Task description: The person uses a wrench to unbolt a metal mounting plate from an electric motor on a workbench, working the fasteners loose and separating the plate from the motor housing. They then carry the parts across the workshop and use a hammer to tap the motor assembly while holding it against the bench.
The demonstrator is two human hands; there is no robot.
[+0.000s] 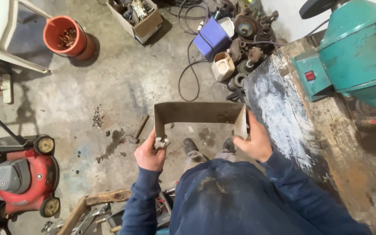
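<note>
I hold a U-shaped bent metal bracket [196, 112], rusty brown, out in front of me above the concrete floor. My left hand [149, 152] grips its left leg near a small bolt fitting at the end. My right hand [253, 141] grips its right leg, beside the edge of the workbench [283, 113]. The bracket's open side faces me, and my shoes show on the floor beneath it.
A hammer [136, 131] lies on the floor below the bracket. A red lawn mower [25, 176] stands at left. An orange bucket [64, 37], a cardboard box of parts [138, 17], a blue container [212, 39], scrap metal parts and cables sit farther off. A teal machine [357, 52] sits on the bench.
</note>
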